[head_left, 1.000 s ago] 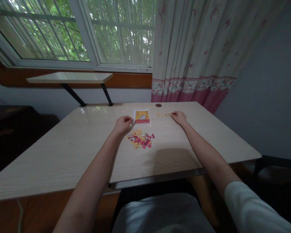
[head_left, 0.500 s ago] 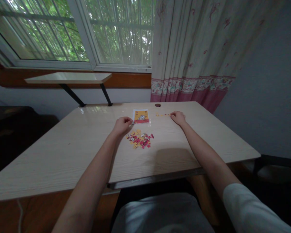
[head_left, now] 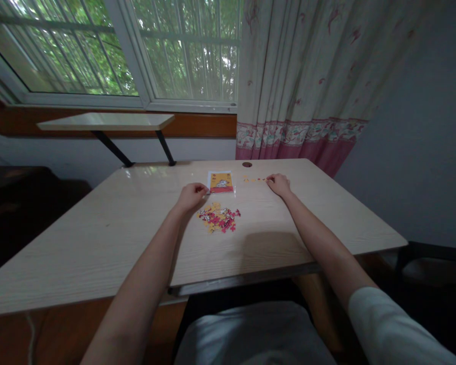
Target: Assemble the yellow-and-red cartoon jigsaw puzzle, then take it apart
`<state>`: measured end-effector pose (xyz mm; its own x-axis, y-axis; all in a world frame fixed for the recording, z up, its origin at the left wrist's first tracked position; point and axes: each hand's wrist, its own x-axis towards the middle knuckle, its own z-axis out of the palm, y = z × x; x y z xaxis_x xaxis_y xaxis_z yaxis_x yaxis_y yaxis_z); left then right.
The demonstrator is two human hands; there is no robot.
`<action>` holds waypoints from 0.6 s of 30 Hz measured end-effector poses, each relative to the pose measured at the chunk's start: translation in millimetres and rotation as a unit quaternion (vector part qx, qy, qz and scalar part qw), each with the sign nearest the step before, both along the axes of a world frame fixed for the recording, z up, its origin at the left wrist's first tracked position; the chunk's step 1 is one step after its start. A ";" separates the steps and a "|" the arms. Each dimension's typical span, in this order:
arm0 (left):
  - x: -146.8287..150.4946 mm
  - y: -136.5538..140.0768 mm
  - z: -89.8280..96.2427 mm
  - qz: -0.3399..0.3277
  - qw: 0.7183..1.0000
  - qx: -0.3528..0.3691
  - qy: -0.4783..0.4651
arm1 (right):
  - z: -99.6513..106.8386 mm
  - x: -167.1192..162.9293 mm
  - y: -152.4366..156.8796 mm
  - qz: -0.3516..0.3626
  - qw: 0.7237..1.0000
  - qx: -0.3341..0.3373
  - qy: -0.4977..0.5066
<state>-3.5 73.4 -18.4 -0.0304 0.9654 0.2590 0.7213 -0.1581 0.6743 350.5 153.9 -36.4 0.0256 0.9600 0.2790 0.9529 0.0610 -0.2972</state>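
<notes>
A loose heap of red, yellow and white jigsaw puzzle pieces [head_left: 219,218] lies on the table in front of me. Behind it is a picture card [head_left: 221,183] with a white cartoon animal on yellow above a red band. My left hand [head_left: 192,195] is closed, its fingertips at the card's lower left corner; what they pinch is too small to make out. Right of the card runs a short row of small puzzle pieces [head_left: 253,180]. At the right end of that row, my right hand [head_left: 279,184] pinches a puzzle piece, mostly hidden by the fingers, low over the table.
The pale wooden table [head_left: 137,223] has a round cable hole [head_left: 247,165] near its back edge. A raised shelf [head_left: 110,120] on dark legs stands at the back left. Behind are a barred window and a patterned curtain [head_left: 296,101].
Both hands stay almost where they were. The right fingertips have shifted very slightly at the end of the row; the card and heap are unchanged.
</notes>
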 end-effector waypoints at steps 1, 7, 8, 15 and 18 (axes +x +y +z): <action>0.4 -0.3 0.5 0.002 1.000 0.000 -0.002 | 0.1 0.2 -0.2 0.002 1.000 0.003 0.000; 1.2 -0.8 1.5 -0.002 1.000 0.005 -0.012 | -0.6 1.6 -1.1 0.052 0.998 0.030 0.003; 1.3 -1.1 1.9 -0.006 1.000 0.006 -0.013 | -0.8 1.6 -1.2 0.060 0.998 0.032 -0.002; 3.0 -4.8 6.4 -0.004 1.000 -0.001 -0.003 | -1.0 0.5 -0.7 0.064 0.998 0.027 -0.010; 3.7 -5.4 6.8 -0.005 1.000 -0.004 0.012 | -0.3 0.4 -0.9 0.068 0.997 0.023 -0.009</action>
